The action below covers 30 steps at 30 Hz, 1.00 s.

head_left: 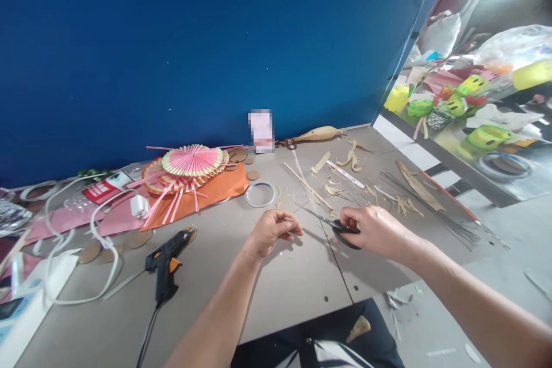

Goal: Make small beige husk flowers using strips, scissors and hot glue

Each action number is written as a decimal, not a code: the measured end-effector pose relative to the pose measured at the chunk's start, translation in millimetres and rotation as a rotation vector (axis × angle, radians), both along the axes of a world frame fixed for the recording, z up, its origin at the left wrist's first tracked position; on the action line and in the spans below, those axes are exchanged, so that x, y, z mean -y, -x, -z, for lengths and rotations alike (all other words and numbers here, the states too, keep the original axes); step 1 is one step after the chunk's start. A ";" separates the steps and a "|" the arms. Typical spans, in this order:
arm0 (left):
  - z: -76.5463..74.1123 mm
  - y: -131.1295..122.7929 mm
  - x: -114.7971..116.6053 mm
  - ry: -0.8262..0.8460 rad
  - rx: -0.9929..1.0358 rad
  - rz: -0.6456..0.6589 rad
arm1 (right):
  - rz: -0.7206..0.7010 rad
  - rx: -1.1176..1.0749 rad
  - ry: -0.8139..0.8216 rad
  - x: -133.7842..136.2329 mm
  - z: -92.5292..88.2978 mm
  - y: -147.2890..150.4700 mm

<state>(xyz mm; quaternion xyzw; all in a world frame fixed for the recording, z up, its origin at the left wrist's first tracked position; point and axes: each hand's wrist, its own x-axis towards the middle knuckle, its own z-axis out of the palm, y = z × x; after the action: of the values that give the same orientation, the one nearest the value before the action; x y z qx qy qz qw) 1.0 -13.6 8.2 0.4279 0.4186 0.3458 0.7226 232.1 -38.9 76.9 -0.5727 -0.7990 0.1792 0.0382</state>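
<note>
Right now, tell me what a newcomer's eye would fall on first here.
Probably the pleated pink-and-green paper fans, overlapping an orange sheet at the back left of the table, vivid against the blue wall. The right hand, right of the picture's middle, would come next, holding black-handled scissors. Then perhaps the black glue gun, lying to the left of the left hand.
</note>
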 end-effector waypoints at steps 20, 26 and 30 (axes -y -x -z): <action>0.4 -1.5 -7.8 0.190 0.308 -0.427 | -0.020 0.257 0.088 28.1 34.4 24.9; 2.4 -1.2 -7.3 0.200 0.325 -0.413 | -0.101 0.281 0.056 23.8 31.4 29.5; 4.3 0.6 -7.8 0.191 0.344 -0.393 | -0.173 0.281 0.052 17.1 26.0 29.7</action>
<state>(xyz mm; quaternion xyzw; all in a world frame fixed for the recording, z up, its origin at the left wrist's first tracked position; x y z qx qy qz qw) 0.4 -5.7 3.9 0.2037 0.3956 0.5059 0.7390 202.4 -56.0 50.9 -0.5220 -0.8379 0.1207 -0.1044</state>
